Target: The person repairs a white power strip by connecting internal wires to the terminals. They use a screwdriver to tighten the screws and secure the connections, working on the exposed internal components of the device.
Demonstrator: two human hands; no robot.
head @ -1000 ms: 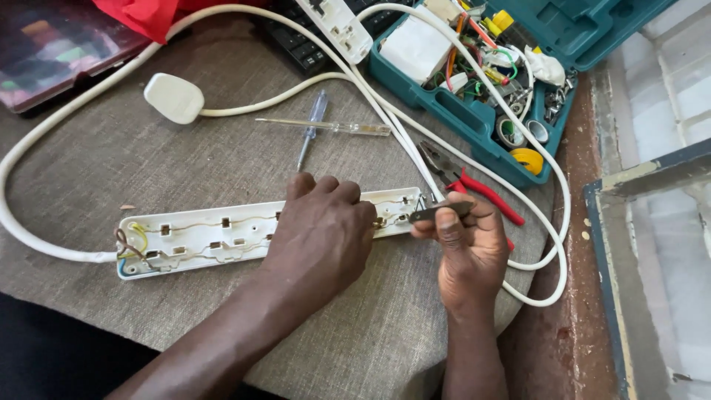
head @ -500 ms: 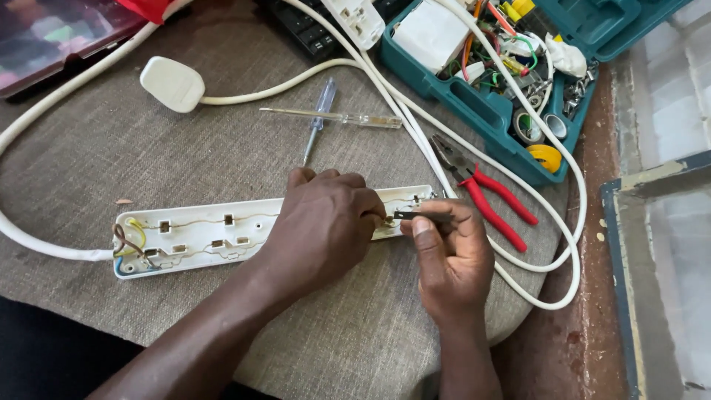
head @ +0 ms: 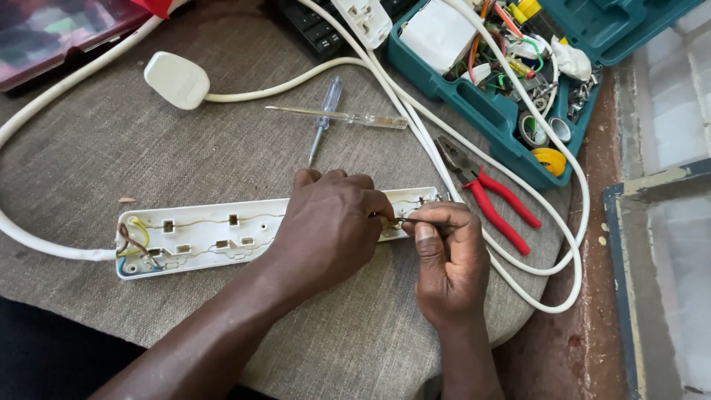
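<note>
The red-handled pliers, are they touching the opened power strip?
Apart. The head view shows bare grey cloth between the red-handled pliers and the end of the opened power strip.
</note>
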